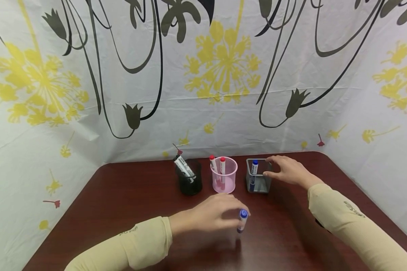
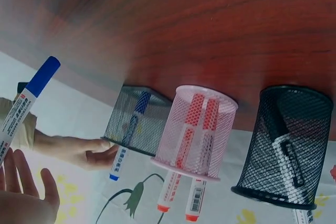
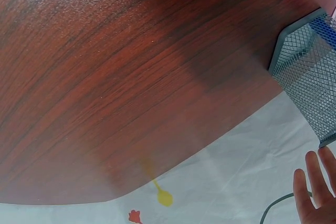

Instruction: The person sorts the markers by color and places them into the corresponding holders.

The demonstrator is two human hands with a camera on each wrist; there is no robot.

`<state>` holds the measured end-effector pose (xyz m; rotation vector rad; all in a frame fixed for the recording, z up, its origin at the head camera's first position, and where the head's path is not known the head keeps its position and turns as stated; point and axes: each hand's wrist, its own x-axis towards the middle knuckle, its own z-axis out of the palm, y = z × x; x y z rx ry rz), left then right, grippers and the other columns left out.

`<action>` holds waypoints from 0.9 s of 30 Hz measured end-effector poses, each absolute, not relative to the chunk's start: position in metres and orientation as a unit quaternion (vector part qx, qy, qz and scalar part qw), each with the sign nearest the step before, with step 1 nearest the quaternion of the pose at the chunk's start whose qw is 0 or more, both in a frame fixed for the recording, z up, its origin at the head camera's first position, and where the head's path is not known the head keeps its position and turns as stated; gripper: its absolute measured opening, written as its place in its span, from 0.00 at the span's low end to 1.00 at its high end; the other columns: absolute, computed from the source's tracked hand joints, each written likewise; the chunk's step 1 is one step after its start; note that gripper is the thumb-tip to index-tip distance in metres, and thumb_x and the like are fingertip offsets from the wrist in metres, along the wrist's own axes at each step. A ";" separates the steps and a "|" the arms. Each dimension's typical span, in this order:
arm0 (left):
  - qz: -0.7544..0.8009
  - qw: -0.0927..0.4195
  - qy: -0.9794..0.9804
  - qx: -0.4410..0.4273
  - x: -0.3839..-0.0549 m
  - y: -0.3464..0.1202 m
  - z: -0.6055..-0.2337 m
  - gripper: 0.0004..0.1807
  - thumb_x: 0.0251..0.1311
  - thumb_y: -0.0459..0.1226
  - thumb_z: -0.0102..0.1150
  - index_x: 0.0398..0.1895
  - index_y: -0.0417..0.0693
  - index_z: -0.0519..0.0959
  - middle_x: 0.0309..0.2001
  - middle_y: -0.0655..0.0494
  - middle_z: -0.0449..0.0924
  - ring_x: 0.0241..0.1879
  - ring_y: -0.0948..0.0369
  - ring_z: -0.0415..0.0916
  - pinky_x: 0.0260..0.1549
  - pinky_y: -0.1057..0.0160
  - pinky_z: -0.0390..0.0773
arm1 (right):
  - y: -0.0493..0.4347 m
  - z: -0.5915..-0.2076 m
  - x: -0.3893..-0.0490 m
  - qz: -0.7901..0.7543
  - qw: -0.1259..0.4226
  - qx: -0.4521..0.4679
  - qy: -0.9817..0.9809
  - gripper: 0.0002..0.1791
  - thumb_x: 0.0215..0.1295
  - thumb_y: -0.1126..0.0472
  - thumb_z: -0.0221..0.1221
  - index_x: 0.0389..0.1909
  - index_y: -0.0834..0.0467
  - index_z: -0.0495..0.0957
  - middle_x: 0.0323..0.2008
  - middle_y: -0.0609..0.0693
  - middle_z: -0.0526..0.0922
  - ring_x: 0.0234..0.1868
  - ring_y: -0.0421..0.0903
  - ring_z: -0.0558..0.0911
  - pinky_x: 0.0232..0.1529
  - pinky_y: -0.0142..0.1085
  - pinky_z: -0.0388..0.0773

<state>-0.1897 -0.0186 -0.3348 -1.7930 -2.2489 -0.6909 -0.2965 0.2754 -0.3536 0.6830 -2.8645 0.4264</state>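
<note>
My left hand (image 1: 213, 214) pinches a blue-and-white marker (image 1: 242, 222) between thumb and fingers, over the front of the table. In the left wrist view this marker (image 2: 31, 90) points its long blue cap toward the tabletop. At the back right stands a grey square mesh pen holder (image 1: 262, 185) with one blue marker (image 1: 254, 167) inside. My right hand (image 1: 288, 169) is at the holder's right side, thumb and fingers apart. Its fingertips (image 3: 311, 156) are right at the holder's rim in the right wrist view.
Left of the grey holder is a pink mesh cup (image 1: 228, 180) with two red markers (image 2: 170, 190). Further left, a black mesh cup (image 1: 190, 190) holds a black-and-white marker (image 1: 184, 167). The dark wooden table (image 1: 132, 188) ends at a patterned white curtain (image 1: 190, 124).
</note>
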 end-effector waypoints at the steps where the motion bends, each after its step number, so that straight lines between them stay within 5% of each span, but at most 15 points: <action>1: -0.240 0.088 -0.758 -0.601 -0.190 -0.018 -0.333 0.14 0.54 0.41 0.58 0.45 0.50 0.76 0.39 0.67 0.76 0.40 0.76 0.66 0.43 0.78 0.62 | 0.276 -0.354 -0.296 0.143 0.083 0.227 -0.960 0.33 0.51 0.42 0.59 0.52 0.62 0.71 0.49 0.60 0.73 0.49 0.57 0.70 0.47 0.55 0.64; 27: -0.313 0.062 -0.781 -0.536 -0.213 0.003 -0.306 0.14 0.54 0.39 0.59 0.43 0.44 0.75 0.38 0.60 0.77 0.42 0.72 0.69 0.45 0.75 0.65 | 0.274 -0.355 -0.297 0.144 0.089 0.223 -0.960 0.32 0.49 0.44 0.61 0.50 0.62 0.72 0.46 0.59 0.75 0.46 0.56 0.73 0.45 0.55 0.66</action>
